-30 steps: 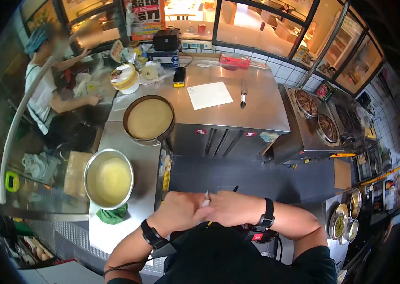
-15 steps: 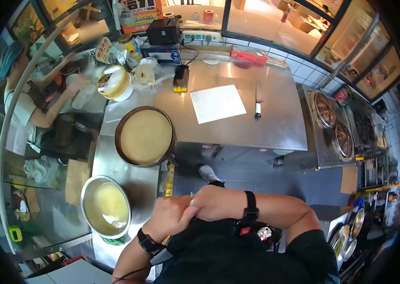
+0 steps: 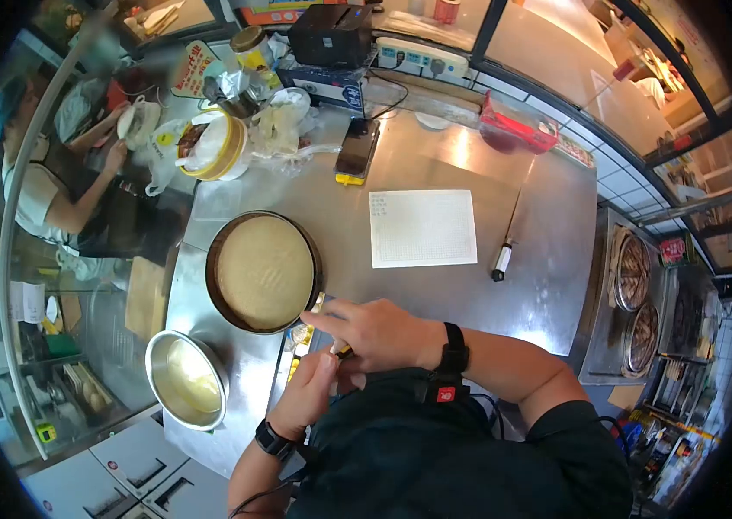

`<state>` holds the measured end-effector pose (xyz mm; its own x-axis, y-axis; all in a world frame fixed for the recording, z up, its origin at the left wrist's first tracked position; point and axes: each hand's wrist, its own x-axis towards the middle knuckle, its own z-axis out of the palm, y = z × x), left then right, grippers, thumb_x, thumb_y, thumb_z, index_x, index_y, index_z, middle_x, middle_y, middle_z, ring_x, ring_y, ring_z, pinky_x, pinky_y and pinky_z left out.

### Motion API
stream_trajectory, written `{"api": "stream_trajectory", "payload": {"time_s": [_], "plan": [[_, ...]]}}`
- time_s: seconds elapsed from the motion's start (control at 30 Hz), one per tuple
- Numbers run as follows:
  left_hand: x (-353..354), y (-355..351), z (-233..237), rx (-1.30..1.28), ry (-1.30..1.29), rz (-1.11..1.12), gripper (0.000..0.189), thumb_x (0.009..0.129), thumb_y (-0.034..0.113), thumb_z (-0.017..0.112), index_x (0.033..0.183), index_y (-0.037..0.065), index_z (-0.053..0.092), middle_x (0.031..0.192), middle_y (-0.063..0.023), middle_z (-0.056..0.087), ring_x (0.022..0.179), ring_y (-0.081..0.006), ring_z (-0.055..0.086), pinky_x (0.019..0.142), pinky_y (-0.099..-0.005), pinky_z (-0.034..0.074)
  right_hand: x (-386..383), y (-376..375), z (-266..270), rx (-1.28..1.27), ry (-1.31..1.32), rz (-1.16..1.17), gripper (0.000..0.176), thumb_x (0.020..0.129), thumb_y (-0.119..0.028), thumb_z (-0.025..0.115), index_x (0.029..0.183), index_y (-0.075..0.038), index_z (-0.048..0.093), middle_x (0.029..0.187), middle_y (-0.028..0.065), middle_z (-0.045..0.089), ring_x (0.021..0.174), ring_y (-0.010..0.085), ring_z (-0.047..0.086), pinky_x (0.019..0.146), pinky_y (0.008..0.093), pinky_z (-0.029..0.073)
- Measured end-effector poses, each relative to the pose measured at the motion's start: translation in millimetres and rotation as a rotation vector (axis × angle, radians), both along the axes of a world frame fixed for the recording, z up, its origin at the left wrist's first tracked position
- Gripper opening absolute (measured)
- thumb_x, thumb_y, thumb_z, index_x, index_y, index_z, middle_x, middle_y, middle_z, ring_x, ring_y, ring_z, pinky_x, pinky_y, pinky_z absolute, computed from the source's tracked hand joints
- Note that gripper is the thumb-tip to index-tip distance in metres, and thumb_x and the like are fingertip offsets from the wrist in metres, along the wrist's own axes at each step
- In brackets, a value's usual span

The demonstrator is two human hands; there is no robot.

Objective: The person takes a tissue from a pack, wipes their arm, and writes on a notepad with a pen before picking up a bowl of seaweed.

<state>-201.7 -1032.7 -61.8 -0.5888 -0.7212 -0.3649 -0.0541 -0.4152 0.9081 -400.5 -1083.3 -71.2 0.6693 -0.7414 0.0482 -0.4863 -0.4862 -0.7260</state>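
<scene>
The left hand (image 3: 311, 385) is closing its grip, thumb and fingers together, on a small pale and dark object (image 3: 342, 349), too hidden to identify. The right hand (image 3: 383, 336) is meeting it there and pointing its index finger at the near rim of a round pan (image 3: 211, 275); whether its other fingers are gripping the object, I cannot tell. The pan is sitting on the metal surface (image 3: 349, 259), holding a pale, flat layer (image 3: 264, 270). Nearer the body, a steel bowl (image 3: 155, 381) is holding yellowish liquid (image 3: 189, 377). Beyond the right hand, a gridded sheet (image 3: 423, 228) is lying between the pan and a knife (image 3: 504, 251). Farther off, a phone (image 3: 357, 149) is lying near a yellow-rimmed tub (image 3: 234, 149), and 2 round dishes (image 3: 632, 270) are standing far right.
</scene>
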Motion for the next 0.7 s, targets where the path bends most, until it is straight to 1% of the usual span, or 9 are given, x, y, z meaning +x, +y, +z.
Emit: {"api": "stream_trajectory", "payload": {"time_s": [0.17,0.3,0.4,0.47,0.5,0.57,0.6,0.63,0.7], "plan": [[-9.9,-10.6,6.1,0.297,-0.246,0.132,0.064,0.106,0.055,0.025,0.115,0.004,0.063,0.076,-0.0012,0.063,0.062,-0.009,0.052,0.054,-0.0231,0.037,-3.9,-15.0,-22.4,0.222,-0.312,0.11,0.073,0.08,-0.029,0.078,0.141,-0.002,0.047,0.13,0.0225,0.053,0.112,0.0411,0.06,0.091,0.0425,0.053],[-12.8,-17.5,3.5,0.369,-0.218,0.21,0.067,0.106,0.057,0.026,0.106,0.004,0.066,0.075,-0.0015,0.063,0.061,-0.009,0.053,0.053,-0.0234,0.038,-8.2,-18.3,-38.6,0.191,-0.366,0.057,0.074,0.08,-0.028,0.081,0.142,-0.005,0.049,0.137,0.0197,0.049,0.111,0.0355,0.062,0.09,0.0419,0.054],[-1.0,-27.5,5.7,0.253,-0.322,0.359,0.064,0.106,0.052,0.034,0.091,0.002,0.07,0.071,-0.0039,0.065,0.058,-0.0107,0.058,0.053,-0.0221,0.039,-34.3,-22.1,-53.3,0.339,-0.454,-0.049,0.06,0.087,-0.021,0.073,0.14,-0.002,0.05,0.14,0.0175,0.048,0.107,0.0315,0.064,0.087,0.0392,0.055],[22.8,-25.8,-10.4,0.292,-0.213,0.494,0.054,0.105,0.045,0.041,0.095,0.0,0.069,0.071,-0.0046,0.066,0.057,-0.0123,0.059,0.053,-0.0234,0.042,-56.7,-18.8,-89.5,0.766,-0.695,-0.45,0.046,0.093,-0.018,0.058,0.136,-0.001,0.054,0.14,0.0152,0.05,0.111,0.0262,0.062,0.093,0.0395,0.052],[30.1,-25.8,-13.3,0.327,-0.172,0.563,0.046,0.104,0.038,0.047,0.1,-0.002,0.068,0.078,-0.0076,0.067,0.062,-0.0151,0.061,0.057,-0.0266,0.047,-64.4,-19.7,-96.9,0.764,-0.697,-0.453,0.046,0.093,-0.018,0.058,0.136,-0.001,0.054,0.14,0.0152,0.05,0.111,0.0262,0.062,0.093,0.0395,0.052],[37.2,-25.3,-24.0,0.261,-0.15,0.599,0.043,0.104,0.036,0.047,0.105,-0.002,0.067,0.085,-0.0093,0.068,0.068,-0.0168,0.063,0.061,-0.029,0.05,-75.2,-24.2,-101.8,0.98,-1.309,-0.671,0.043,0.095,-0.019,0.046,0.133,-0.003,0.057,0.143,0.0164,0.051,0.123,0.028,0.055,0.106,0.0428,0.044],[38.8,-24.3,-29.7,0.189,-0.125,0.645,0.042,0.104,0.034,0.048,0.111,-0.003,0.066,0.092,-0.011,0.069,0.074,-0.0184,0.065,0.065,-0.0314,0.053,-75.8,-26.4,-98.2,0.981,-1.303,-0.668,0.043,0.095,-0.019,0.046,0.133,-0.003,0.057,0.143,0.0164,0.051,0.123,0.028,0.055,0.106,0.0428,0.044],[37.9,-26.7,-31.1,0.245,-0.027,0.712,0.042,0.105,0.031,0.048,0.126,-0.003,0.059,0.112,-0.013,0.066,0.095,-0.0232,0.066,0.08,-0.0366,0.056,-73.4,-29.9,-84.1,1.059,-1.578,-0.58,0.044,0.095,-0.022,0.045,0.133,-0.004,0.057,0.144,0.0178,0.051,0.128,0.0303,0.051,0.111,0.0448,0.039],[30.3,-42.9,-36.4,0.242,0.13,0.756,0.046,0.105,0.035,0.046,0.132,-0.002,0.054,0.121,-0.0137,0.063,0.105,-0.0258,0.064,0.089,-0.0403,0.053,-59.4,-40.6,-55.9,1.171,-1.938,-0.369,0.049,0.096,-0.025,0.042,0.139,-0.007,0.054,0.152,0.0224,0.041,0.142,0.0378,0.036,0.122,0.0472,0.026]]}}
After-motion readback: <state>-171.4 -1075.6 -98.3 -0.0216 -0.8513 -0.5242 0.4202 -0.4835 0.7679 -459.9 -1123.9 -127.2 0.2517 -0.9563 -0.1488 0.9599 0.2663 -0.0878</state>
